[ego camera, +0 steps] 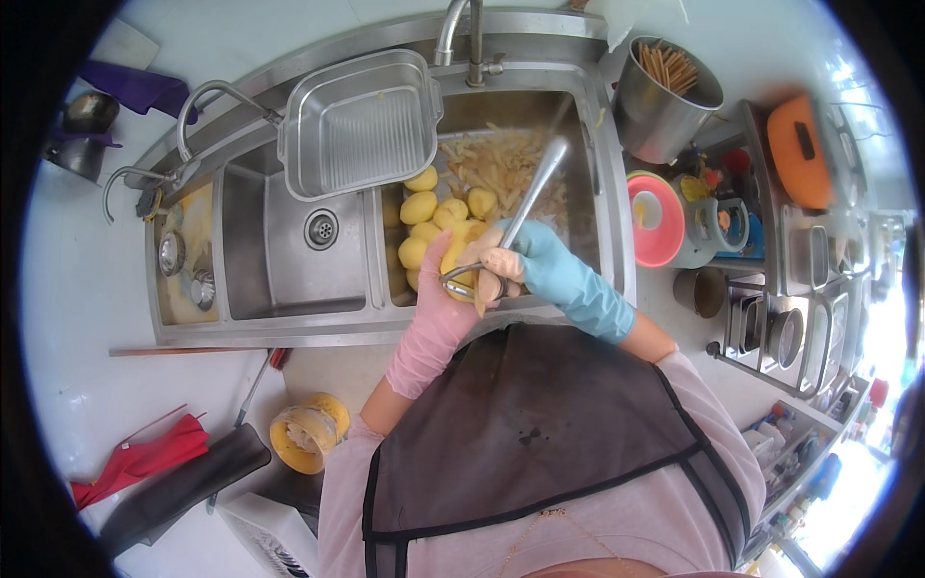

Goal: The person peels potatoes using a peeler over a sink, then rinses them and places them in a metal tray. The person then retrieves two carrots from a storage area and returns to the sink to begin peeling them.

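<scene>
My left hand (446,307), in a pink glove, grips a yellow potato (455,251) over the front of the right sink basin. In my right hand (553,260), gloved in blue with tan covers on some fingers, is a metal peeler (536,189). Its long handle points up and away from me, and its looped head lies against the held potato. A strip of peel hangs near the head. Several peeled potatoes (419,208) are piled along the basin's left side. Loose peelings (498,162) cover much of the basin's floor behind my hands.
A ridged metal pan (358,130) straddles the divider between basins. Behind stands a tap (475,43). To the left is a basin (289,267) with a drain. A steel pot of chopsticks (665,101) and a pink bowl (656,224) are at right; a yellow bucket (296,448) is lower left.
</scene>
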`<state>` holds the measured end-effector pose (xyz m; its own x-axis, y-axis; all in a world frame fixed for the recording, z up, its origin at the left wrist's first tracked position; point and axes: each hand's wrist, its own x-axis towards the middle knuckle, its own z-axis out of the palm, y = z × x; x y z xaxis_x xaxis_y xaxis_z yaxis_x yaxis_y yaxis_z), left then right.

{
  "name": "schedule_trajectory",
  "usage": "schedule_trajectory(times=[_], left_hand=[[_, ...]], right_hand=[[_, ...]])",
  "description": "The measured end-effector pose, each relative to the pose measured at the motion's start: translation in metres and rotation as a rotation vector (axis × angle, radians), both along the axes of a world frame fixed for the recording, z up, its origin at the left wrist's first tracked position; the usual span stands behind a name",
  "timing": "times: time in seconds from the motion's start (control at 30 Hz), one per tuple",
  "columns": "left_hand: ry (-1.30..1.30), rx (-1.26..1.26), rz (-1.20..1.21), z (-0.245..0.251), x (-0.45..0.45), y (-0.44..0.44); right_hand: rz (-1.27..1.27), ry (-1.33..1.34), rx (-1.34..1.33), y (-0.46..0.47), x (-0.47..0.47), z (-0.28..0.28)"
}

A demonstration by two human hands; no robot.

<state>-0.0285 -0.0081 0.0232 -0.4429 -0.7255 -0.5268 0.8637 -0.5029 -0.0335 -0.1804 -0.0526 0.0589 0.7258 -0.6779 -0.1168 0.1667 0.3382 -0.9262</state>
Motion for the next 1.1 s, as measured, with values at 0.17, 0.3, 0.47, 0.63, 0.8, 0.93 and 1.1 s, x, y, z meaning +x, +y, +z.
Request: schedule_trajectory(times=[0.17,0.3,0.47,0.63,0.8,0.93,1.1], left_hand=[[-0.031,-0.099,-0.023,-0.009,0.005,0.002],[0.085,-0.246,-0.077,-0.012,0.014,0.005],[0.127,-0.245,-0.037,-0.011,0.020,0.003],[0.019,-0.164,0.003,-0.010,0.010,-0.003],[-0.063,-0.272,-0.032,-0.012,0.009,0.005],[0.194,-0.604,-0.203,-0.017,0.016,0.012],[0.165,-0.474,-0.132,-0.023,0.017,0.010]], right_hand=[[-0.195,0.026,0.019,-0.026,-0.012,-0.037],[-0.633,0.490,0.032,-0.078,-0.024,-0.071],[-0.676,0.584,-0.182,-0.071,-0.030,-0.052],[-0.088,-0.021,-0.069,-0.017,-0.010,0.005],[-0.098,0.062,0.041,-0.025,-0.007,-0.004],[-0.494,0.384,-0.020,-0.070,-0.014,-0.034],[-0.507,0.227,-0.092,-0.059,-0.030,-0.031]])
